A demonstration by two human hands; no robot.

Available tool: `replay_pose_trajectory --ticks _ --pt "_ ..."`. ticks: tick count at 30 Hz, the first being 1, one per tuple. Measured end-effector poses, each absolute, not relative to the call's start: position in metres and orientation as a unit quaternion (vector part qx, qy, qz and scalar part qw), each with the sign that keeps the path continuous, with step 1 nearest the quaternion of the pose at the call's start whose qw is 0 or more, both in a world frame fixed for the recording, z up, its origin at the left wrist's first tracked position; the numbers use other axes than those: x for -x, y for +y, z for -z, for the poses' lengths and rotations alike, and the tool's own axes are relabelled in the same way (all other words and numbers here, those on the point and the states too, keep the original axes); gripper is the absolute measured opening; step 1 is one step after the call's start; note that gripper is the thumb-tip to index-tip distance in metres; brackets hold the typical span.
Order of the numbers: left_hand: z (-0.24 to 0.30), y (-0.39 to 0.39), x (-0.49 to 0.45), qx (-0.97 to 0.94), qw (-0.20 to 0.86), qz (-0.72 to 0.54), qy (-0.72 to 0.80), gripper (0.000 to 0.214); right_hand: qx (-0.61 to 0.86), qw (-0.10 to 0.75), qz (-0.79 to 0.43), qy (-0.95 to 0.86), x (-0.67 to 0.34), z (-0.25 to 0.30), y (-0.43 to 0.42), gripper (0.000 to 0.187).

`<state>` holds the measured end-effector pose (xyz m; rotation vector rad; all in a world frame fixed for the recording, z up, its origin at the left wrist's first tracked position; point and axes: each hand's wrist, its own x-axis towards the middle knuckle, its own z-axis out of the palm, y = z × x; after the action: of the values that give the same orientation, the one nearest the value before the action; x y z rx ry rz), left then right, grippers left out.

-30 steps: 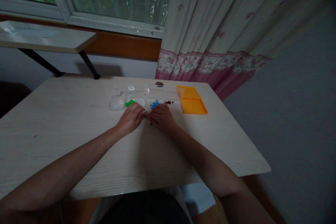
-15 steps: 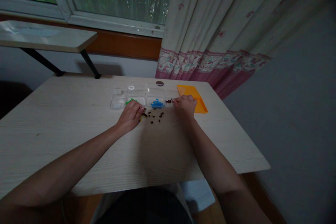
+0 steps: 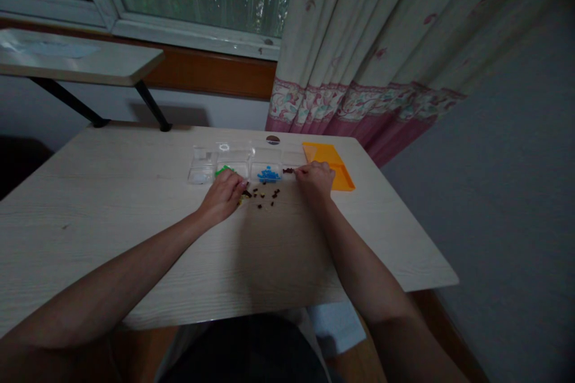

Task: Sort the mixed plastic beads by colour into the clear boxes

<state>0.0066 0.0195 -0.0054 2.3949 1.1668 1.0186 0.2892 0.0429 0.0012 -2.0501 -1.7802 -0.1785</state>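
My left hand rests on the table with curled fingers, beside small dark brown pieces and a few yellow bits. Whatever its fingertips hold is too small to make out. My right hand is closed at the right end of a clear divided tray, its fingertips by dark brown pieces in that compartment. Its fingers hide what they may hold. Blue pieces lie in the neighbouring compartment, green pieces in one further left. Several dark pieces are scattered between my hands.
An orange tray lies behind and right of my right hand, on the pale wooden table. A round dark spot is near the back edge. A raised shelf stands back left; a curtain hangs behind.
The whole view has shifted slightly. Both hands stay in nearly the same places, with the right fingertips only slightly changed over the brown pieces.
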Motion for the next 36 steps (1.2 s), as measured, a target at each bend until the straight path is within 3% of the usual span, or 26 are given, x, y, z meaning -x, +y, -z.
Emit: replay_pose_trajectory --ticks 15,25,36 --pt "0.009 0.017 -0.008 -0.847 0.097 -0.334 0.402 0.018 0.711 0.244 0.099 -0.652 -0.284 -0.002 0.041 0.032" --pt "0.004 0.011 -0.01 -0.857 0.023 -0.243 0.454 0.034 0.664 0.266 0.098 -0.692 -0.273 0.001 0.036 0.031" --pt "0.004 0.007 -0.013 -0.852 0.011 -0.227 0.471 0.032 0.649 0.237 0.071 -0.719 -0.264 -0.005 0.035 0.031"
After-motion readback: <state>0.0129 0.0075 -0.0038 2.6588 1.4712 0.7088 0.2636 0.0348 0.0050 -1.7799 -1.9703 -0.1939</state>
